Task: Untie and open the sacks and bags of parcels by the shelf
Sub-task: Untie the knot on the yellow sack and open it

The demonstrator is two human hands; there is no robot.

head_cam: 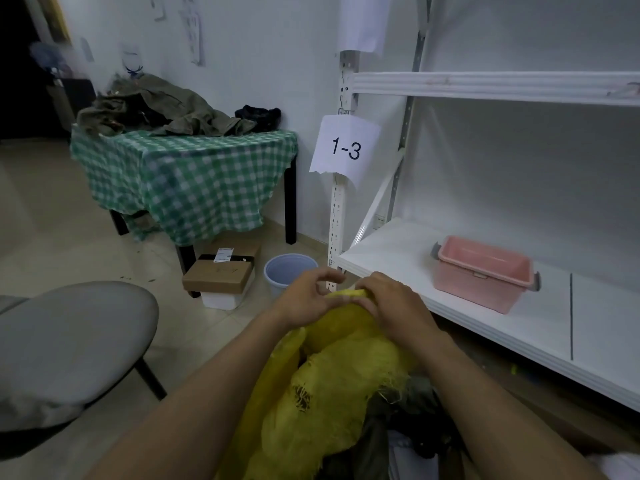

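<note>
A yellow woven sack (332, 368) stands in front of me beside the white shelf (485, 327), frayed with a small hole in its side. Dark parcels (398, 431) show at its lower right. My left hand (304, 299) and my right hand (391, 303) meet at the sack's bunched top (348, 294). My right hand grips the yellow neck with curled fingers. My left hand's fingers curl at the neck's left end and pinch it; whatever ties it is hidden between the fingers.
A pink plastic bin (485, 271) sits on the shelf board. Left of the shelf post stand a blue bucket (287, 271), stacked cardboard boxes (221, 271) and a table with a green checked cloth (183, 181). A grey chair seat (65, 344) is at left.
</note>
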